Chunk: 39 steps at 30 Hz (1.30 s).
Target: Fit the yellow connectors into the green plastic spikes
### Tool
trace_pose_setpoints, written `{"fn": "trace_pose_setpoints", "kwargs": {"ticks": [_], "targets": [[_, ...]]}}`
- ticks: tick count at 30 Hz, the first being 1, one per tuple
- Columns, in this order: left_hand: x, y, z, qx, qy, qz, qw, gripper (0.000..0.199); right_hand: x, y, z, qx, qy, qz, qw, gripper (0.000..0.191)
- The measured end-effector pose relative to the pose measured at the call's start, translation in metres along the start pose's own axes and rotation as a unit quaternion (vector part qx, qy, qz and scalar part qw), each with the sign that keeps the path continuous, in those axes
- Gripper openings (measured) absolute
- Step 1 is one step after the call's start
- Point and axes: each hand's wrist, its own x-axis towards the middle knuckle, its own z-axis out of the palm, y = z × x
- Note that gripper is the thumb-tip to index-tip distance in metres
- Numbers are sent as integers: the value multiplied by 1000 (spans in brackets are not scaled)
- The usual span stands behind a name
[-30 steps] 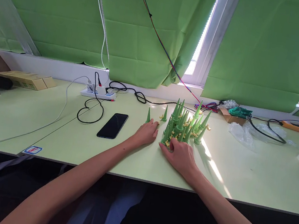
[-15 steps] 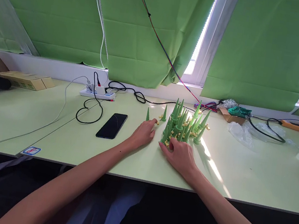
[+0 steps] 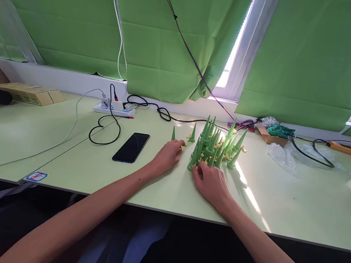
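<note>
Several green pointed cones with round bases (image 3: 210,148) stand in a tight cluster on the table, small yellow pieces among them. At the cluster's front edge is my right hand (image 3: 210,181), fingers curled and fingertips beside the nearest cones; what they pinch is hidden. To the left, my left hand (image 3: 167,154) rests low over the table with bent, closed fingers. A small yellow piece (image 3: 184,145) shows at its fingertips, but I cannot tell if it is held. One green cone (image 3: 174,134) rises just behind my left hand, and another cone (image 3: 193,133) stands between it and the cluster.
A black phone (image 3: 131,147) lies left of my left arm. Behind it are a power strip (image 3: 115,108) and a looped black cable (image 3: 119,134). Clear plastic wrap (image 3: 282,157) and a small open carton (image 3: 272,137) sit at the right. A yellowish box (image 3: 32,94) lies far left.
My right hand's thumb and fingers have drawn in slightly to the right at the cluster's front. My left hand has shifted a little left and toward me. The standing cones look unmoved.
</note>
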Motion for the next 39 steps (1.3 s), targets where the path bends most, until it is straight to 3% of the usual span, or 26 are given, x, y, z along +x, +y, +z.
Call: {"fn": "trace_pose_setpoints", "kwargs": {"ticks": [7, 12, 18, 22, 26, 31, 39], "targets": [[-1, 25, -14, -104, 213, 76, 969, 11, 2, 1, 0, 0, -26, 3, 1000, 27], [-6, 33, -15, -140, 285, 132, 939, 16, 2, 0, -2, 39, -6, 9, 999, 25], [-11, 34, -9, -141, 270, 215, 928, 27, 0, -1, -4, 150, 119, -12, 981, 26], [-13, 37, -9, -116, 235, 257, 930, 33, -3, -3, -7, 210, 167, -53, 962, 24], [-15, 42, -11, -67, 211, 288, 931, 36, -4, -5, -8, 241, 177, -75, 951, 19], [-15, 41, -7, -23, 199, 316, 927, 32, -5, -5, -8, 258, 139, -66, 954, 20], [-15, 37, -6, -26, 169, 289, 942, 24, -4, -3, -5, 275, 144, -45, 949, 15]]}}
